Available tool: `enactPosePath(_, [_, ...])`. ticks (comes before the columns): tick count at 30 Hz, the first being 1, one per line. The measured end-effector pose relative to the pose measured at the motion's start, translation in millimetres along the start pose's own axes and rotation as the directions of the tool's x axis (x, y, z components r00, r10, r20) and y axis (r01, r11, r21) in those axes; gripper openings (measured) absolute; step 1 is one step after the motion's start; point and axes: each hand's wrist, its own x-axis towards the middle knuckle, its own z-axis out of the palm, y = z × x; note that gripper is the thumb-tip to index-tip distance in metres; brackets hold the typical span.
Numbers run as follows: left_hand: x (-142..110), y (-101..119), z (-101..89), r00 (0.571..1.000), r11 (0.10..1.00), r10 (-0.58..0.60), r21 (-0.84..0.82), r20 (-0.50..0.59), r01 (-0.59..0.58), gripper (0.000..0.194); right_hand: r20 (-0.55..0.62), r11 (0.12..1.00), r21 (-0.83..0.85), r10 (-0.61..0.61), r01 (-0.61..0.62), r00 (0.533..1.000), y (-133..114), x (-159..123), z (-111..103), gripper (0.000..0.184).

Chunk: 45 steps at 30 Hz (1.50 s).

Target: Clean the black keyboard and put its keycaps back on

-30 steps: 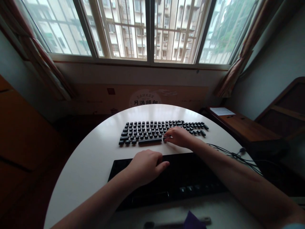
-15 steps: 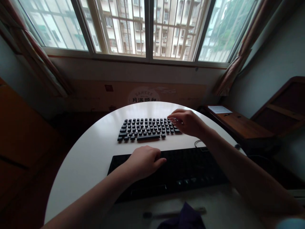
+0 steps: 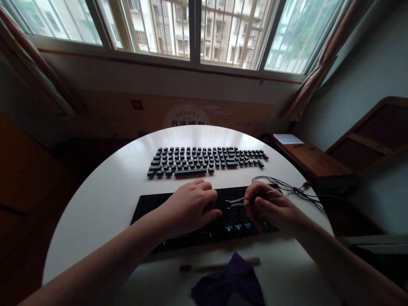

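A black keyboard (image 3: 185,242) lies across the near part of the white round table, a few keycaps (image 3: 238,229) showing at its front edge. My left hand (image 3: 193,206) rests over its middle, fingers loosely curled and thumb apart, with nothing visible in it. Above the keyboard's right part, my right hand (image 3: 270,204) is closed around a wire keycap puller (image 3: 235,204); its metal loops point left toward my left hand. Beyond the keyboard, loose black keycaps (image 3: 191,161) stand in rows like a keyboard layout.
A thin black cable (image 3: 306,195) is coiled at the table's right side. Near the front lie a purple cloth (image 3: 229,280) and a brush-like stick (image 3: 207,267). A wooden desk (image 3: 299,157) with paper on it stands beyond the table to the right.
My right hand has come back from the right end of the keycap rows to above the keyboard, and the puller now shows in it. My left hand stays on the keyboard. The view has tilted down.
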Motion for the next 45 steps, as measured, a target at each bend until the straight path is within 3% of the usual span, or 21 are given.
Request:
enactPosePath(3, [-2,1,6.4,0.994,0.992,0.101,-0.067,-0.042,-0.104,0.035,0.036,1.000,0.025,-0.008,0.007,0.999,2,1,-1,0.028])
enactPosePath(8, [0,-4,28.0,0.989,0.990,0.118,-0.091,0.089,-0.110,0.058,0.052,0.991,-0.130,-0.012,0.019,0.999,6,-2,7,0.035])
enactPosePath(13, [2,-2,36.3,0.985,0.987,0.144,-0.091,0.090,-0.136,0.054,0.012,0.939,-0.343,-0.027,0.030,1.000,18,-1,17,0.037])
enactPosePath(21, [2,-2,38.5,0.984,0.986,0.157,-0.062,0.078,-0.153,0.056,-0.035,0.901,-0.433,0.005,-0.020,0.999,28,2,13,0.036])
enactPosePath(26, [1,-3,38.9,0.980,0.983,0.177,-0.059,0.088,-0.172,0.054,0.031,0.856,-0.516,0.056,-0.032,0.998,18,2,17,0.037])
enactPosePath(32, [2,-3,38.5,0.983,0.985,0.163,-0.072,0.084,-0.157,0.053,0.147,0.636,-0.765,0.018,0.102,0.989,12,0,19,0.031])
enactPosePath(35, [3,-3,39.3,0.983,0.984,0.163,-0.082,0.081,-0.156,0.053,0.193,0.577,-0.802,0.001,0.157,0.981,11,-1,22,0.031])
enactPosePath(39, [3,-2,39.1,0.984,0.984,0.159,-0.089,0.082,-0.151,0.053,0.234,0.559,-0.805,-0.010,0.200,0.972,11,-1,24,0.030])
enactPosePath(45, [3,-1,37.3,0.984,0.988,0.143,-0.072,0.105,-0.136,0.053,0.167,0.608,-0.773,-0.080,0.181,0.983,17,-2,20,0.033])
